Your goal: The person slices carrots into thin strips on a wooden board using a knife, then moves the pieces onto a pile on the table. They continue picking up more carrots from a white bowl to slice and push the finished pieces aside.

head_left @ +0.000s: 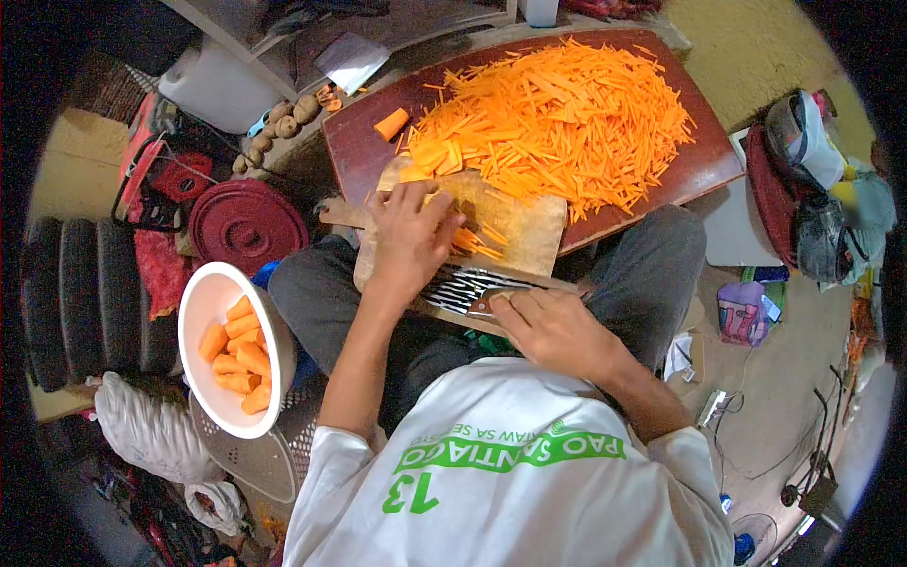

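A knife [458, 287] with a brown handle and a wide, shiny blade is in my right hand [557, 331], fingers wrapped round the handle. Its blade lies along the near edge of a wooden cutting board [534, 231], pointing left. My left hand [413, 231] presses down on the board with bent fingers over carrot slices [431, 197]; orange shows between the fingers. Cut carrot sticks [477, 243] lie between that hand and the blade. Just beyond my fingertips are more flat carrot slices [435, 156]. The palm side of my left hand is hidden.
A large heap of carrot strips [576, 123] covers much of the dark red table [713, 156]. One carrot chunk [391, 124] sits at its left. To my left, a white bowl [194, 378] holds several peeled carrots [248, 354]. A dark red lid [248, 225] is behind it.
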The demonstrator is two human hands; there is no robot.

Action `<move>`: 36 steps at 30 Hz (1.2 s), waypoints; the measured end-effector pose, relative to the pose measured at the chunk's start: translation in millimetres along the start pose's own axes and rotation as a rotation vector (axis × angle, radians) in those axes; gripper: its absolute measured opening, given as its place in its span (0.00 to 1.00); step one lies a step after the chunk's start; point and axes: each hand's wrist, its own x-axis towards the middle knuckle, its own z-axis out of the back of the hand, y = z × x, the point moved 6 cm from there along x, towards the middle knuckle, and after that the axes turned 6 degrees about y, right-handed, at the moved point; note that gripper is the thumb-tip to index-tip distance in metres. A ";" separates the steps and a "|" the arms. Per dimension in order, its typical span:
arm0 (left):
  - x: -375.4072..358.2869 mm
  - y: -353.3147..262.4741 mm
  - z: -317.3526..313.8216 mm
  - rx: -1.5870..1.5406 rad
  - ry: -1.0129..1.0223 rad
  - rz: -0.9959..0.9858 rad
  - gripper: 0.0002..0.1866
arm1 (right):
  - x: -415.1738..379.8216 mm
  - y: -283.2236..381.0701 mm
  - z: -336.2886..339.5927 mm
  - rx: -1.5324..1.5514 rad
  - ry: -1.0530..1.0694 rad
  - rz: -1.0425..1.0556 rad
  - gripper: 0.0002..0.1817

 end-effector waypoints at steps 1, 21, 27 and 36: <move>-2.3 7.7 2.1 -0.044 -0.030 0.039 0.17 | -0.5 -0.5 -0.4 0.053 0.027 -0.024 0.21; -23.1 40.5 -11.3 -0.105 -0.100 0.140 0.08 | 4.2 -118.0 27.9 0.210 -0.284 -0.361 0.20; -18.7 22.7 -31.0 -0.392 -0.041 0.088 0.11 | 3.1 -117.7 25.9 0.121 -0.092 -0.427 0.25; -5.1 -7.0 -46.7 -0.679 0.002 0.215 0.18 | 2.9 -115.7 14.7 0.221 0.017 -0.457 0.26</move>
